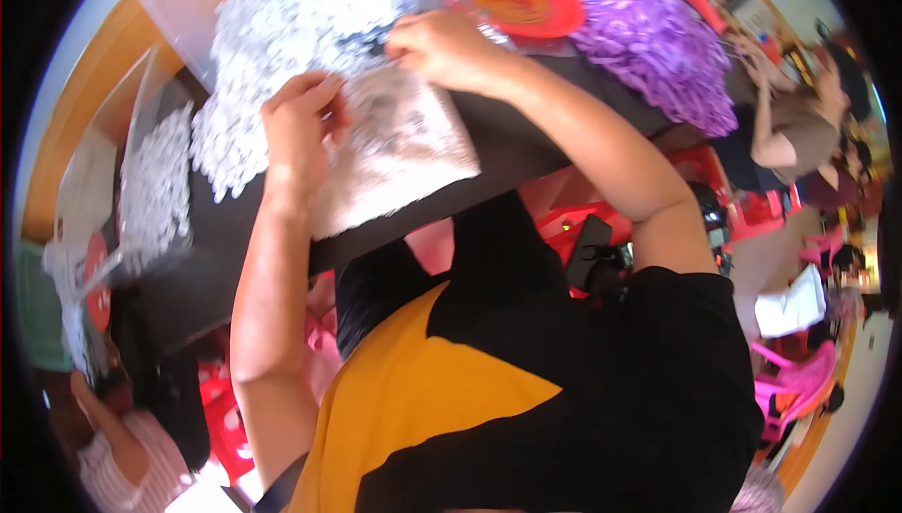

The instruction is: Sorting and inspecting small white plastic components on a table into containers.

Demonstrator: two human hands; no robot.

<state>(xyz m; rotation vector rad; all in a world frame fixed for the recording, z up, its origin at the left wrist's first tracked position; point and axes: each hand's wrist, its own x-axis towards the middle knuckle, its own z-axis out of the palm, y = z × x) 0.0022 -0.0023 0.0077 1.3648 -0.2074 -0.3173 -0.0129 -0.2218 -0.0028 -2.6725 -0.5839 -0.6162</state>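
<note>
My left hand (pixel 303 123) is over the left edge of a pale, fuzzy cloth (pixel 404 175) on the dark table. Its fingers are curled with the thumb against them; what they hold, if anything, is too small to make out. Above the cloth's far edge, my right hand (pixel 451 51) is closed in a pinch near a small dark patch beside the pile, and its contents cannot be made out either. A heap of small white, silvery pieces (pixel 291 20) lies just beyond both hands.
A red round dish (pixel 561 13) with an orange middle stands beyond my right hand, beside a purple heap of shiny loops (pixel 648 43). At the left is a clear bin (pixel 141 104) of more white pieces. Other people sit at the left and right; a black phone (pixel 589 248) is near my lap.
</note>
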